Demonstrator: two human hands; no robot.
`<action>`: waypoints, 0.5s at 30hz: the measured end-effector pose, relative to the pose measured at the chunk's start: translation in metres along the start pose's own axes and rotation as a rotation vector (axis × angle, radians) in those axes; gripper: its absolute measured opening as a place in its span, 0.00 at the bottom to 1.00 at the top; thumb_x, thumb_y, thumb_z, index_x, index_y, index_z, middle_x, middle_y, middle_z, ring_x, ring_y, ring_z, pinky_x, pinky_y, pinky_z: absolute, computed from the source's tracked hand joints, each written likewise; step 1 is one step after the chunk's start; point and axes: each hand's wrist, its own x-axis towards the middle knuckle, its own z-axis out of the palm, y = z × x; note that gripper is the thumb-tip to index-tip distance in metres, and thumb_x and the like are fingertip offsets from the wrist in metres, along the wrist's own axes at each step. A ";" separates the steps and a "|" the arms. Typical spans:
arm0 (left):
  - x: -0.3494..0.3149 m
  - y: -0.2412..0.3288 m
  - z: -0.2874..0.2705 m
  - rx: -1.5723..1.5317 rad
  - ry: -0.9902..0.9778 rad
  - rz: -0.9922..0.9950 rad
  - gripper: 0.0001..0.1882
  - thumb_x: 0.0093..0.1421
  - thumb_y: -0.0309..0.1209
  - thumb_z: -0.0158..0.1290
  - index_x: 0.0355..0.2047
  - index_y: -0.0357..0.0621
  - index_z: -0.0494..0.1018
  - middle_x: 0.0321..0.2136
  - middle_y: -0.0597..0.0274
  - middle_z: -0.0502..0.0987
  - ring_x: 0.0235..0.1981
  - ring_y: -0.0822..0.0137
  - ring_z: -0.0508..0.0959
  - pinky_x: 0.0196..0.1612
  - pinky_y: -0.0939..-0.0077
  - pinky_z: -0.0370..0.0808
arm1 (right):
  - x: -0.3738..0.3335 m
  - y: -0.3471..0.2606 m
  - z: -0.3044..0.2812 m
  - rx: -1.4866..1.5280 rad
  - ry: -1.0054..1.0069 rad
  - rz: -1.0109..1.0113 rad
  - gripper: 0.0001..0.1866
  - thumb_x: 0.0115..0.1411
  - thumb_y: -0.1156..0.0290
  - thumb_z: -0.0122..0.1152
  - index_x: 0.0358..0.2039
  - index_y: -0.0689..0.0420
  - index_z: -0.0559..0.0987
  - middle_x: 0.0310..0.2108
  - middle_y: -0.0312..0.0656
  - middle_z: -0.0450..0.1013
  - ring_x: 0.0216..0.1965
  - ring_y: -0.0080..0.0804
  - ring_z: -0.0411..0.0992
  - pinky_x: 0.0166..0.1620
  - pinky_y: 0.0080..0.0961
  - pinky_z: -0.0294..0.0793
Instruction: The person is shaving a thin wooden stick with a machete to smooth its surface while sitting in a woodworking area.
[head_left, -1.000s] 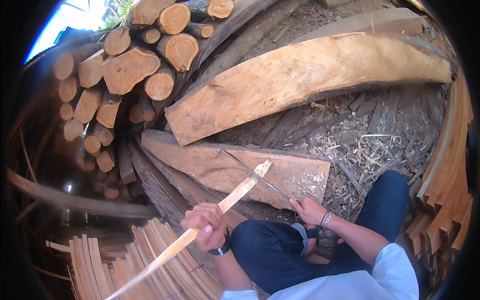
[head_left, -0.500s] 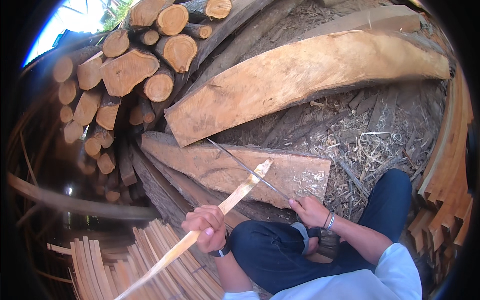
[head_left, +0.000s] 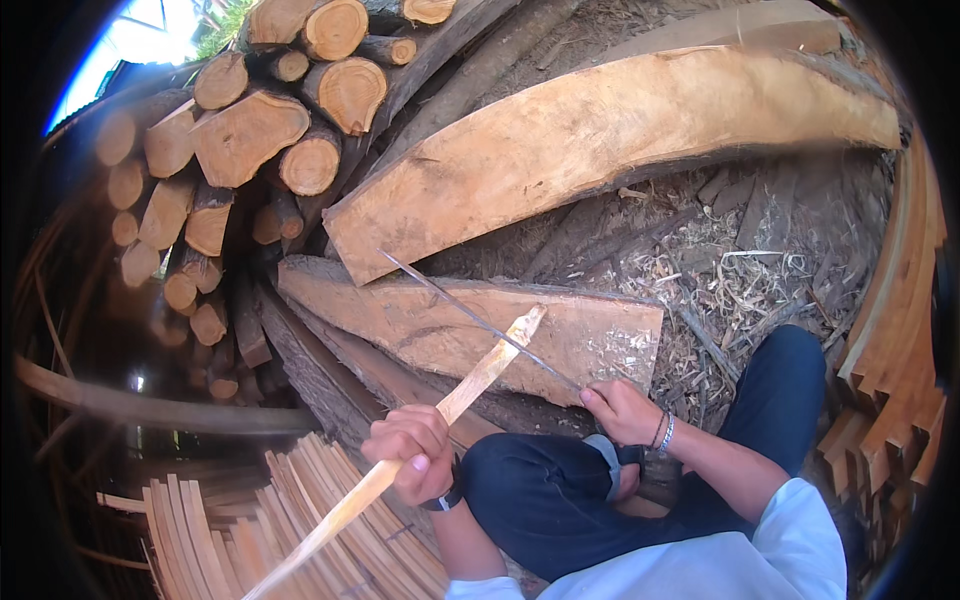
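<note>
My left hand [head_left: 410, 452] is wrapped round a long, pale wooden stick [head_left: 480, 382], which slants from the lower left up to a rough, narrowed tip. That tip rests on or just over a thick sawn slab [head_left: 400, 305]. In my closed right hand [head_left: 622, 410] is a long thin-bladed knife [head_left: 455, 302], its handle hidden by the fingers. The blade crosses the stick just below the tip and points up to the left, over the corner of a large curved slab [head_left: 620, 130]. Whether it touches the stick, I cannot tell.
A stack of cut logs [head_left: 255, 140] rises at the far left. Thin wooden strips [head_left: 330, 510] lie at the lower left, and curved boards [head_left: 890, 350] stand along the right. Wood shavings [head_left: 740, 260] cover the ground beyond my bent knee [head_left: 785, 380].
The knife has slid a little up and to the left, its point now over the curved slab. My left hand keeps its grip on the stick. The whole view has shifted slightly.
</note>
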 end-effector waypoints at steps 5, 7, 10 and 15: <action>-0.001 -0.002 -0.004 0.002 0.018 0.004 0.17 0.47 0.26 0.49 0.09 0.48 0.53 0.03 0.68 0.56 0.03 0.76 0.53 0.09 0.81 0.53 | 0.009 0.033 0.007 -0.146 -0.094 0.182 0.35 0.69 0.46 0.41 0.18 0.66 0.76 0.15 0.59 0.69 0.23 0.60 0.72 0.32 0.49 0.71; -0.004 0.001 -0.007 0.004 0.044 0.007 0.17 0.47 0.26 0.49 0.09 0.48 0.53 0.03 0.68 0.56 0.03 0.76 0.53 0.09 0.81 0.54 | 0.005 0.021 0.005 -0.096 -0.110 0.173 0.35 0.69 0.46 0.41 0.18 0.66 0.75 0.15 0.60 0.69 0.24 0.61 0.72 0.33 0.49 0.71; -0.006 0.001 -0.007 0.022 0.010 0.008 0.17 0.48 0.26 0.49 0.09 0.49 0.53 0.03 0.68 0.56 0.03 0.76 0.54 0.09 0.82 0.54 | 0.001 -0.013 -0.006 0.009 -0.103 0.116 0.35 0.69 0.47 0.41 0.18 0.66 0.74 0.16 0.60 0.69 0.24 0.62 0.72 0.33 0.49 0.70; -0.005 -0.001 -0.006 -0.010 0.031 -0.007 0.17 0.47 0.26 0.50 0.09 0.48 0.53 0.03 0.68 0.57 0.03 0.75 0.54 0.09 0.81 0.54 | 0.005 0.015 0.003 -0.028 -0.085 0.130 0.36 0.69 0.47 0.42 0.19 0.67 0.75 0.15 0.60 0.69 0.24 0.61 0.72 0.33 0.49 0.70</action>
